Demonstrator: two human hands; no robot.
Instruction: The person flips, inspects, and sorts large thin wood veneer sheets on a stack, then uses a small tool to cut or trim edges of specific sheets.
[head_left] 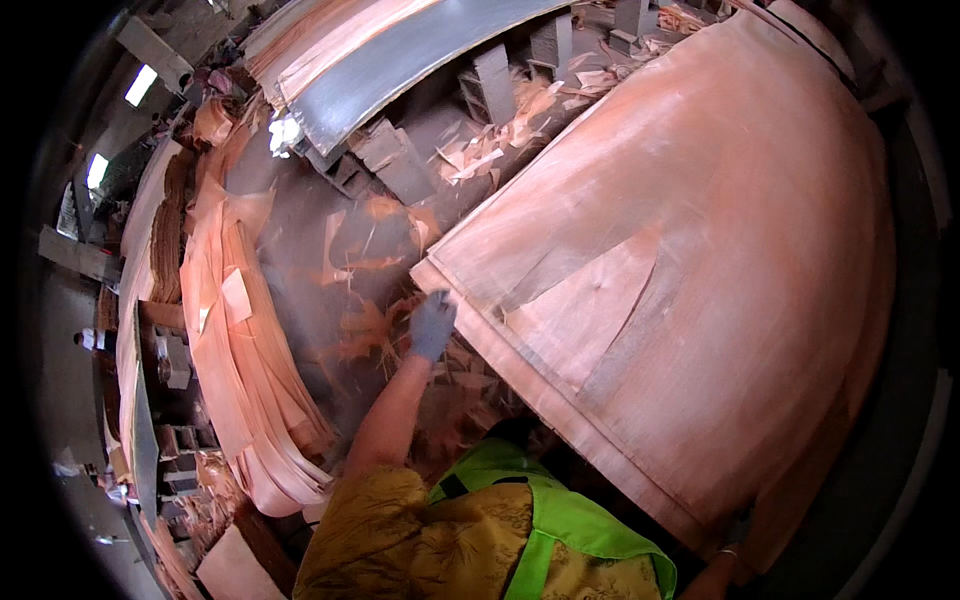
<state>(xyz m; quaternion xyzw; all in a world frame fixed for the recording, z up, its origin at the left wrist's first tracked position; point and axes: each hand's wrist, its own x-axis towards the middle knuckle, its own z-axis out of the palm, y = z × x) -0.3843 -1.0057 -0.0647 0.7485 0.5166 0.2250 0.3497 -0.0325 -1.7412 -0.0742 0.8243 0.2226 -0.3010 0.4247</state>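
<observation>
A wide stack of reddish-tan wood veneer sheets (760, 230) fills the right side. Its top sheet has a long split, and a paler triangular patch (590, 310) shows near the left edge. My left hand (432, 326), in a grey glove with bare fingertips, is at the left corner of the stack. Its fingers are curled in at the sheet's edge. Down at the lower right, my right hand (738, 530) is beside the near edge of the veneer, in a dark glove. Shadow and the sheet's edge hide most of its fingers.
To the left lies a tall bundle of loose veneer sheets (240, 350). Torn veneer scraps (375, 320) litter the floor between it and the stack. Concrete blocks (395, 160) stand at the back, some beneath a grey-topped panel (400, 70). More piled sheets (155, 220) line the far left.
</observation>
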